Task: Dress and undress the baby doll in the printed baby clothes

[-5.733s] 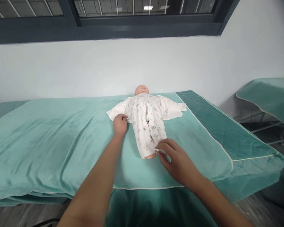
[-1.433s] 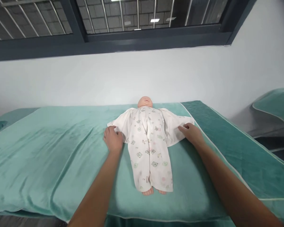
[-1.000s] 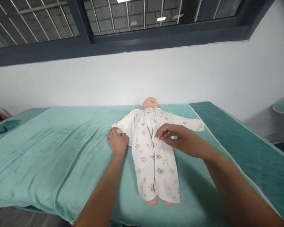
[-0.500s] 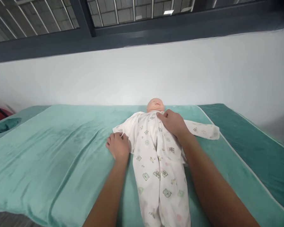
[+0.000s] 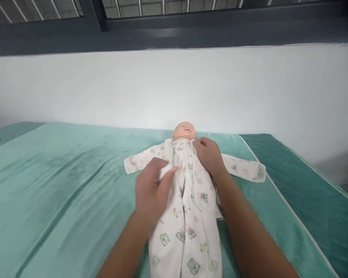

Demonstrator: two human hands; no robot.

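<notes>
A baby doll (image 5: 185, 130) lies on its back, its head toward the wall. White baby clothes (image 5: 188, 224) printed with small bears cover its body and legs. Both sleeves stretch out sideways, the left one (image 5: 139, 160) and the right one (image 5: 245, 168). At the upper chest, near the collar, my right hand (image 5: 208, 154) has its fingers closed on the cloth. My left hand (image 5: 152, 189) is over the left side of the chest, thumb and forefinger apart with white cloth showing between them. Its other fingers are curled out of sight.
A light green sheet (image 5: 75, 185) with wrinkles covers the bed, with a darker green band (image 5: 304, 185) along the right. Behind the bed rises a white wall (image 5: 150, 88), topped by a dark window frame (image 5: 174, 33) with metal bars.
My left hand has moved from beside the left sleeve to over the chest. That sleeve now reaches farther out. My right hand stays at the upper chest, and the view has shifted slightly.
</notes>
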